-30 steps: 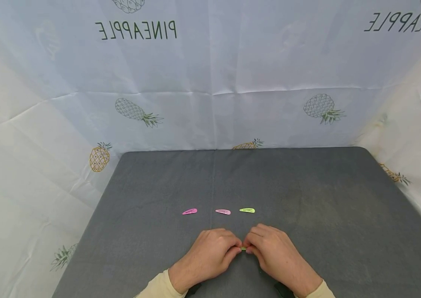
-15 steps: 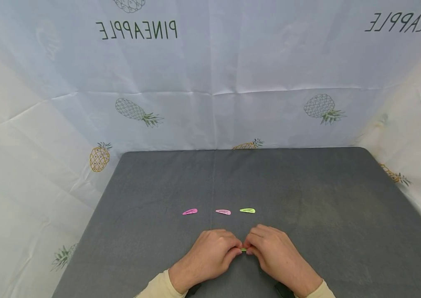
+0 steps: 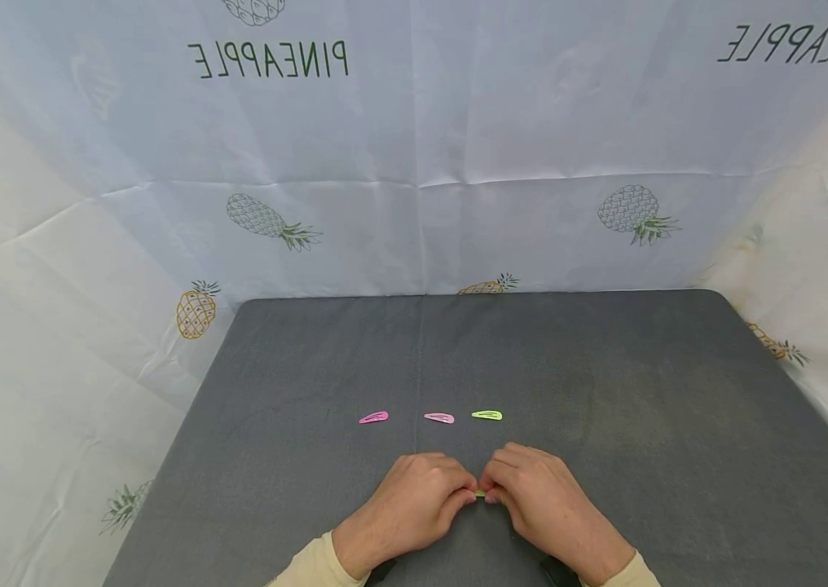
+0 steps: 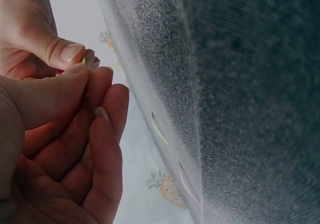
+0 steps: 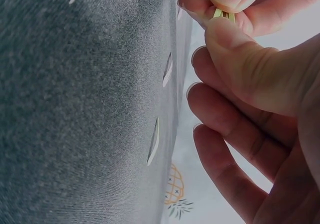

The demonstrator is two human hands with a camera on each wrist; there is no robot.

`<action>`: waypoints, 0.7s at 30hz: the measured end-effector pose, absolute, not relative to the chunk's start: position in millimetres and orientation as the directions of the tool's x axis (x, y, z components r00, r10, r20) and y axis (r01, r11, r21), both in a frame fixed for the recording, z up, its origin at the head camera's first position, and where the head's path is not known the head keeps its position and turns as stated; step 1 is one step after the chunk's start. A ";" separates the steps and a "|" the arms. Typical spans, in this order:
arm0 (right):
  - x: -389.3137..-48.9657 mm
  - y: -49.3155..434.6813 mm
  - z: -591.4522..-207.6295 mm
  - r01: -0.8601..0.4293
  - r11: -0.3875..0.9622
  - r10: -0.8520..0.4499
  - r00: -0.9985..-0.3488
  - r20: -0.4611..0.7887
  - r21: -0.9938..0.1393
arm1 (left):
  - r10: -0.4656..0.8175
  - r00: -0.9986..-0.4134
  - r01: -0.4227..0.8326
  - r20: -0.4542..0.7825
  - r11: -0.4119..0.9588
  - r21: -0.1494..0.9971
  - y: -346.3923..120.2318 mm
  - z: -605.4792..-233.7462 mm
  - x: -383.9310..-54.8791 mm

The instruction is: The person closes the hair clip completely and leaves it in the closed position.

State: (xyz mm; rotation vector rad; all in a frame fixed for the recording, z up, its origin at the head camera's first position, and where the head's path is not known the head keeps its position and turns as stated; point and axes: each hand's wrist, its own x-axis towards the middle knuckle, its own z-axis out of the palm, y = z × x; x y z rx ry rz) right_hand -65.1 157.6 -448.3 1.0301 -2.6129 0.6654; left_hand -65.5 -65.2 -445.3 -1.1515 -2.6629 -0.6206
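Note:
Thumb and fingers of my left hand [image 3: 417, 499] pinch one end of a small yellow-green snap hair clip [image 3: 480, 494]. My right hand [image 3: 544, 499] pinches its other end, fingertips almost meeting. Only a short middle stretch of this hair clip [image 5: 224, 15] shows between the thumbs in the right wrist view; both ends are hidden by fingers. Beyond the hands, a row of three hair clips lies on the table: a magenta clip [image 3: 373, 417] at left, a light pink clip [image 3: 439, 417] in the middle and another yellow-green clip [image 3: 487, 415] at right.
A dark grey cloth covers the table [image 3: 605, 375], with a crease running front to back. White curtain fabric [image 3: 414, 236] printed with pineapples hangs behind it and along both sides.
Both hands stay almost still with their pinch on the hair clip, which sits very slightly nearer the person than before. The three clips on the table have not moved.

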 end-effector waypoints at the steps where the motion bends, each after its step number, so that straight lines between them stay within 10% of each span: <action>1: -65.0 157.7 -448.3 -0.693 0.645 -0.578 -0.718 0.388 -0.322 | 0.656 -0.687 0.726 0.313 0.613 0.311 -65.2 -445.2 -65.5; 21: -65.5 158.1 -451.4 -0.695 0.634 -0.576 -0.717 0.393 -0.339 | 0.642 -0.701 0.712 0.309 0.605 0.357 -66.4 -444.8 -65.0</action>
